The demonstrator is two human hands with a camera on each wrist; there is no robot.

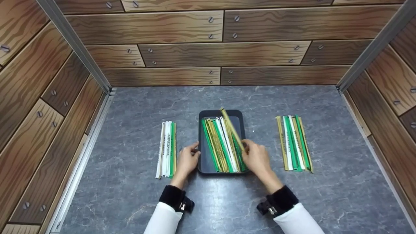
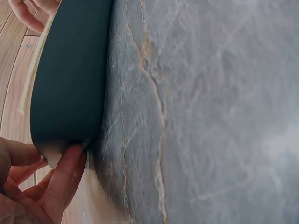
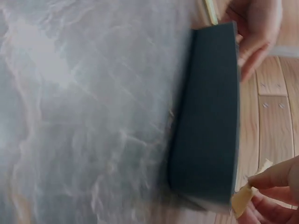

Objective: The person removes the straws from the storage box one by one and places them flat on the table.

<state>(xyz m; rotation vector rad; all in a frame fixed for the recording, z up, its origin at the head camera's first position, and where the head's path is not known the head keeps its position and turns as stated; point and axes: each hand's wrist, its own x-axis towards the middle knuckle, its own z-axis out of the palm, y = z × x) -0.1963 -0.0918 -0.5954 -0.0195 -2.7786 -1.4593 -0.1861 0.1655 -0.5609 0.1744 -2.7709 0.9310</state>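
Observation:
Between the hands lies a dark, shallow tray [image 1: 221,112] with slim green, gold and white stick packets [image 1: 224,146] side by side in it. My left hand [image 1: 187,160] touches the tray's left outer wall; in the left wrist view its fingers [image 2: 65,175] meet the wall near a corner. My right hand [image 1: 256,156], at the tray's right rim, pinches the near end of a gold stick packet [image 1: 231,125]. That packet slants over the others, its far end above the tray's far side. In the right wrist view the pinched end [image 3: 242,200] shows between thumb and finger.
To the left, a group of white, green and gold stick packets [image 1: 167,149] lies on the grey marbled table [image 1: 221,208]. Another group in green, white and gold [image 1: 294,143] lies to the right. Wood-patterned panels [image 1: 182,27] enclose the back and sides.

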